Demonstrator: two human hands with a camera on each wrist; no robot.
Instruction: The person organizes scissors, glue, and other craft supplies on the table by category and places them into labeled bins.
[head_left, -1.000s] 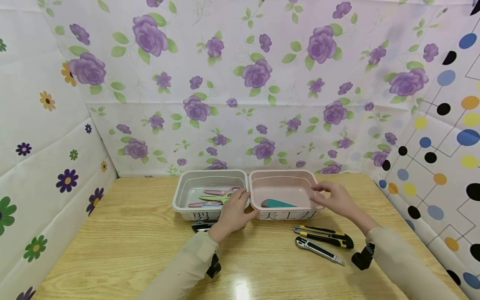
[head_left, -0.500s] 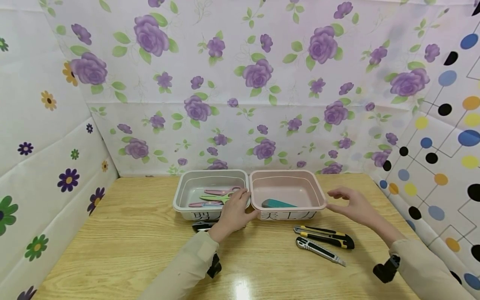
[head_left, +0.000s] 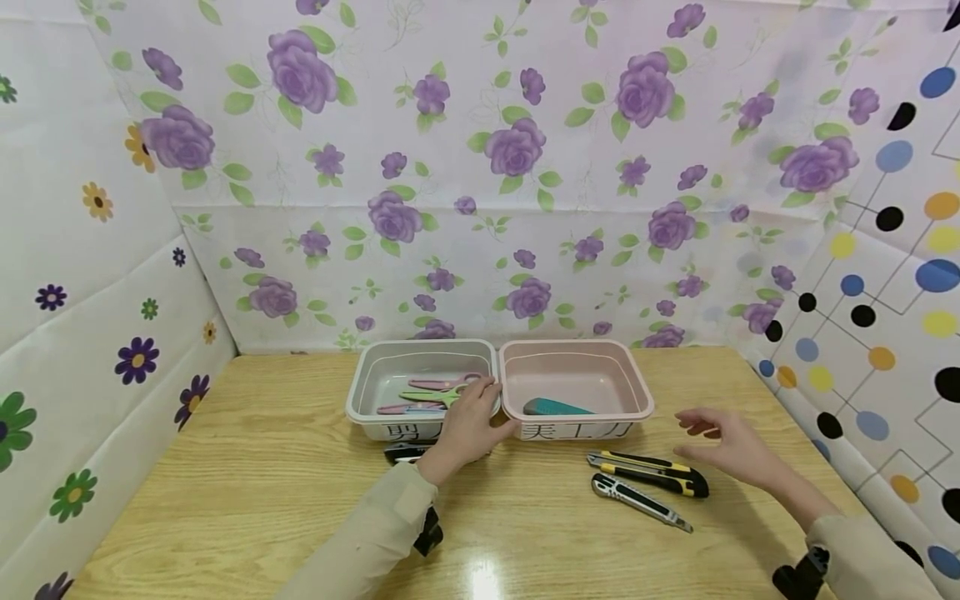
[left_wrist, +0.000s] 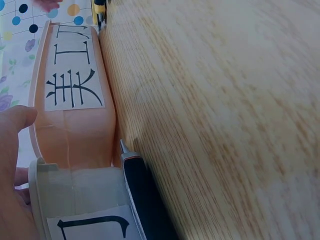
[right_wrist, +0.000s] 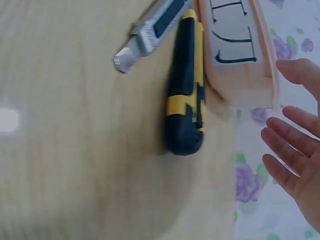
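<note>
My left hand (head_left: 467, 425) rests over the meeting rims of the grey bin (head_left: 352, 400) and the pink bin (head_left: 645, 392), thumb by the pink bin's front rim. Scissors (head_left: 431, 396) lie in the grey bin, partly hidden by this hand. A teal utility knife (head_left: 555, 407) lies inside the pink bin. My right hand (head_left: 731, 450) hovers right of the pink bin, fingers spread, holding nothing. Close to it on the table lie a yellow-and-black utility knife (head_left: 648, 473) and a silver utility knife (head_left: 639, 502) with its blade tip showing.
A black knife-like tool (left_wrist: 145, 195) lies before the grey bin, partly under my left forearm. Both bins carry front labels. The wooden table (head_left: 247, 500) reaches the flowered cloth (head_left: 450, 167) behind, with patterned cloth at both sides.
My right hand has come out of the pink bin over its right end and moved right and toward me. My left hand and the bins have stayed in place.
</note>
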